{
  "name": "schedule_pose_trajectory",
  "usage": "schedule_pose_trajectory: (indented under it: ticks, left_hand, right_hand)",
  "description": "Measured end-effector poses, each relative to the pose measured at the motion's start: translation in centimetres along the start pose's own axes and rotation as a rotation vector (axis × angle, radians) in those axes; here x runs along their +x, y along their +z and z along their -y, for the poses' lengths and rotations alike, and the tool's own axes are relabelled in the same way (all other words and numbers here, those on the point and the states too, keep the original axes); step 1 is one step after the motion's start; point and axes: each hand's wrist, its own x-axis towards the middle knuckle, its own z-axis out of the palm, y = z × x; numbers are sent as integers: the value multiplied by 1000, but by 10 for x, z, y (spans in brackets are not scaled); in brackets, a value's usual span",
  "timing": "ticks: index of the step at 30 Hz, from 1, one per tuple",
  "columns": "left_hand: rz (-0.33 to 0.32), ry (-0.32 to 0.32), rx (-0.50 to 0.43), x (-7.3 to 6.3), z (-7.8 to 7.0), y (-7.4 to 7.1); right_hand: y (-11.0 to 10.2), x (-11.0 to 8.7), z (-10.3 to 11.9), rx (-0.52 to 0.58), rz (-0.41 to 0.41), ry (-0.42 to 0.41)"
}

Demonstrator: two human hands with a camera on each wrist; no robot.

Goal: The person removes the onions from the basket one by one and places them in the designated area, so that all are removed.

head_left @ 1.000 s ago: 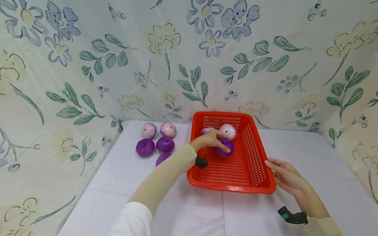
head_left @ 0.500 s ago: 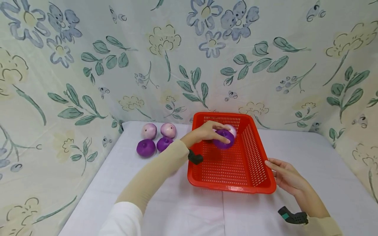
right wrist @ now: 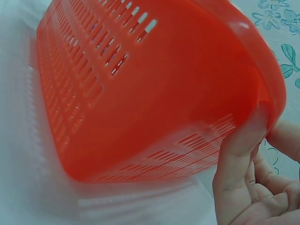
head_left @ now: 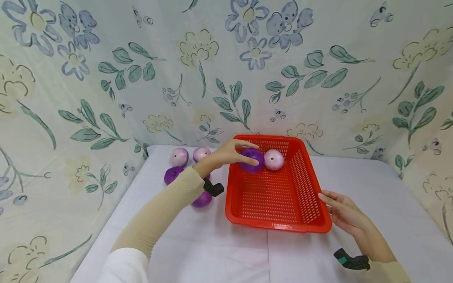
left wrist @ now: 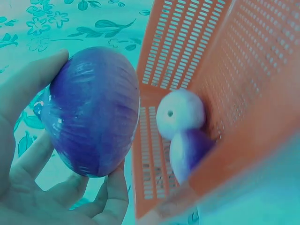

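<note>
My left hand point(head_left: 226, 152) grips a purple onion point(head_left: 252, 160), thumb on one side and fingers around the other. In the head view it overlaps the left wall of the red plastic basket point(head_left: 276, 226); the left wrist view shows the onion point(left wrist: 93, 112) outside the basket, beside its wall. A pale onion point(head_left: 274, 160) lies in the basket, with a half-purple onion point(left wrist: 187, 152) against it in the left wrist view; the held onion hides that one from the head camera. My right hand point(head_left: 343, 210) pinches the basket's right rim between thumb and fingers.
Left of the basket, several onions lie on the white cloth: pale onions point(head_left: 179, 157) at the back, a dark purple onion point(head_left: 172, 175) and another purple onion point(head_left: 201, 199) nearer. My left forearm partly covers them. A floral curtain point(head_left: 198, 86) hangs behind the table.
My left hand has lifted the purple onion from inside the basket and carried it left to the basket's left side. My right hand stays on the rim; the basket has hardly moved.
</note>
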Motion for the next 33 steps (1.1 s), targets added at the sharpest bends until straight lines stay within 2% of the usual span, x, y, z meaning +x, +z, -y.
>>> schedule_pose_trajectory:
  ticks: [7,11,17,23,28,33]
  left_hand:
    - [-61,-32,-19,-20,11,-21]
    - [-103,-44,12,-35,18,-31]
    - [-115,-9,13,-58,33,-44]
    - [-151,-68,-14,-83,51,-56]
    - [-202,-113,6,-102,65,-65]
    - [-230,-120,9,-120,80,-74]
  right_hand:
    - [-1,1,-2,2,0,1]
    - [-1,1,-2,-2,1,0]
    - [0,1,-1,-8,-10,6]
    - [0,1,-1,-15,-21,15]
    - [-1,1,-2,-13,-15,11]
    - [-1,1,-3,-9,8,-10]
